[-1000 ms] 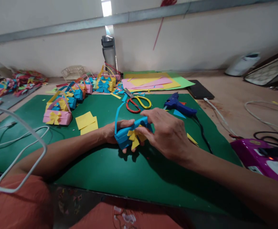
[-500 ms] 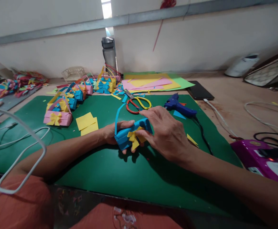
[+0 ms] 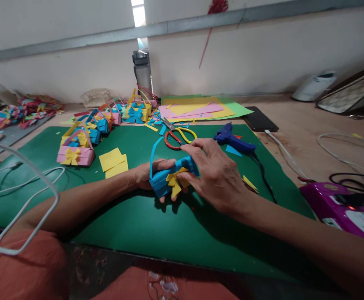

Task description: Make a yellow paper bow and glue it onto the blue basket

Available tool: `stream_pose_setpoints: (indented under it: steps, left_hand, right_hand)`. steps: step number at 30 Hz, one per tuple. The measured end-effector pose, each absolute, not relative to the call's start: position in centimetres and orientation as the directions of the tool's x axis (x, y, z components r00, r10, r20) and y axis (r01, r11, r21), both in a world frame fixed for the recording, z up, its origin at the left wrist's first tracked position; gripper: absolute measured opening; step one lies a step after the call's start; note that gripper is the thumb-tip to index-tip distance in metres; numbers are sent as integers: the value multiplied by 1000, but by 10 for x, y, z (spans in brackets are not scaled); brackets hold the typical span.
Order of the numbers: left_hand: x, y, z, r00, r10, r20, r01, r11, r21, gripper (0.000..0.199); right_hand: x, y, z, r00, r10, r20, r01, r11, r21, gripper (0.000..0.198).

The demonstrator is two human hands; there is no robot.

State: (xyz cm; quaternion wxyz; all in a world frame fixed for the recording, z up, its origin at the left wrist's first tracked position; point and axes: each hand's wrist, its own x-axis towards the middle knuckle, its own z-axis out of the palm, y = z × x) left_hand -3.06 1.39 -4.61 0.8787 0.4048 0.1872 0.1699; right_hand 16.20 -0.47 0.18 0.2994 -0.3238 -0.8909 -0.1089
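Observation:
A small blue paper basket (image 3: 160,184) with a thin strip handle (image 3: 153,156) is tilted above the green mat (image 3: 132,233). My left hand (image 3: 144,174) is closed round it, thumb on top and fingertips showing below. On its front sits a yellow paper bow (image 3: 175,180). My right hand (image 3: 218,177) has its thumb pressed on the bow's right side, fingers over the basket's right end. Just beyond the hands lie scissors (image 3: 182,136) with one red and one yellow handle. Two yellow paper squares (image 3: 115,162) rest left of the basket.
A blue glue gun (image 3: 236,142) with a black cord lies at right. Several finished paper baskets (image 3: 76,153) stand at left. Coloured sheets (image 3: 207,107), a black phone (image 3: 260,119) and a bottle (image 3: 142,71) are behind. A purple power box (image 3: 325,204) and a white cable (image 3: 52,183) flank the mat.
Almost nothing differs. Both hands keep the same hold on the basket and bow; the whole view has shifted very slightly.

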Motion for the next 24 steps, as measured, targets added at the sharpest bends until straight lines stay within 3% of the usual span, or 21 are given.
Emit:
stream_pose_setpoints:
  steps: [14, 24]
  left_hand:
    - [-28, 9, -40, 837, 501, -220, -113, 552, 826, 66]
    - [-31, 14, -45, 879, 433, -200, -161, 664, 730, 63]
  right_hand:
    - [162, -5, 7, -591, 517, 619, 647, 762, -18, 46]
    - [161, -6, 4, -621, 551, 558, 653, 757, -21, 64]
